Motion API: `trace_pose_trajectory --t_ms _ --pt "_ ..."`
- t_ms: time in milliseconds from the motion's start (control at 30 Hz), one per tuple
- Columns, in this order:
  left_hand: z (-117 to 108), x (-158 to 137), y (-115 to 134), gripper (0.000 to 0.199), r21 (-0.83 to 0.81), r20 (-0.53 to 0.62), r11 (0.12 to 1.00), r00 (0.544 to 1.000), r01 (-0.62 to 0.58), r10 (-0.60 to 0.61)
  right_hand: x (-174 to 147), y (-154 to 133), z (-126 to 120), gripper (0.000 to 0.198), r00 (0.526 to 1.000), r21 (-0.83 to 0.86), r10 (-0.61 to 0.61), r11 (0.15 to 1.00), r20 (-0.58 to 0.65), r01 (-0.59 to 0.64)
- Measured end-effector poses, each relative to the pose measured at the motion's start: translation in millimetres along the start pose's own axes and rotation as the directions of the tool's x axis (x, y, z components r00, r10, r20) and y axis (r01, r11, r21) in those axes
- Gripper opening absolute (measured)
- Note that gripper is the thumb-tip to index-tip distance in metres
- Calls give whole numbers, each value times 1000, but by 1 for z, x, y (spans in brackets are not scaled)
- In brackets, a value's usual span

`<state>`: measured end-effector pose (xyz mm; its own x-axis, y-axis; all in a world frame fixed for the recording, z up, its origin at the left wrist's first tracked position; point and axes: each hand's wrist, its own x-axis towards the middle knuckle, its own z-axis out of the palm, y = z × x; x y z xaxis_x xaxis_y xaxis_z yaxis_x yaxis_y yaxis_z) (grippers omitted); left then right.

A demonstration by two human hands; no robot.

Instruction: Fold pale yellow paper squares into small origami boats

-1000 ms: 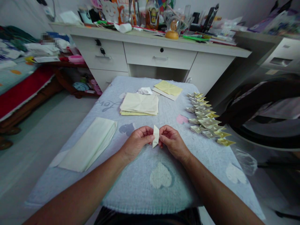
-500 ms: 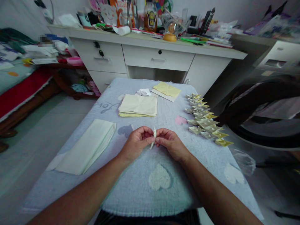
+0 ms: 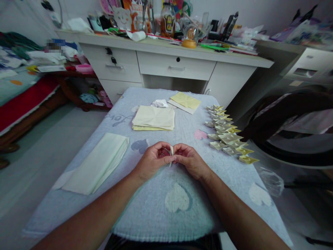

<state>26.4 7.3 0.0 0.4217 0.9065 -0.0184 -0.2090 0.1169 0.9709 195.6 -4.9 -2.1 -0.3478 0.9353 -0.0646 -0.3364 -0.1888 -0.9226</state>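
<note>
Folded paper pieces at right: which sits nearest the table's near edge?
The yellow piece at the near right-hand end; all the others sit farther back.

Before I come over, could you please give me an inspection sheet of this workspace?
Surface: pale blue, heart-printed fabric cloth.
Job's things: small cream folded-paper piece, nearly edge-on; cream and yellow pointed paper shapes in rows at right; cream and yellow creased-paper stack ahead.
Clutter: crumpled white wad behind the stack.
Hands: left hand and right hand both pinch the piece.
Cables: thin cord on the wall, upper left.
Surroundings: white desk with drawers, its top crowded; grey washing machine at right.
</note>
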Motion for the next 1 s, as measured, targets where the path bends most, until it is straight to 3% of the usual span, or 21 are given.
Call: trace_pose_trajectory --t_ms 167,400,567,833,1000 --pt "0 0 -1 29 26 -35 1000 999 1 0 0 0 0 21 1000 -51 -6 999 23 8" --pt "1 0 3 32 159 -176 987 984 11 17 0 2 0 24 999 -104 -30 994 -22 27" --pt "2 0 5 31 103 -147 994 989 43 -28 -1 0 1 21 1000 -103 -26 994 -2 25" --pt "-2 -2 10 29 -69 31 990 992 127 -125 -1 -2 -1 29 999 -68 47 997 16 -46" --pt "-3 -2 8 30 -31 -3 996 997 79 -79 -1 -1 0 30 1000 -73 8 997 -16 -9"
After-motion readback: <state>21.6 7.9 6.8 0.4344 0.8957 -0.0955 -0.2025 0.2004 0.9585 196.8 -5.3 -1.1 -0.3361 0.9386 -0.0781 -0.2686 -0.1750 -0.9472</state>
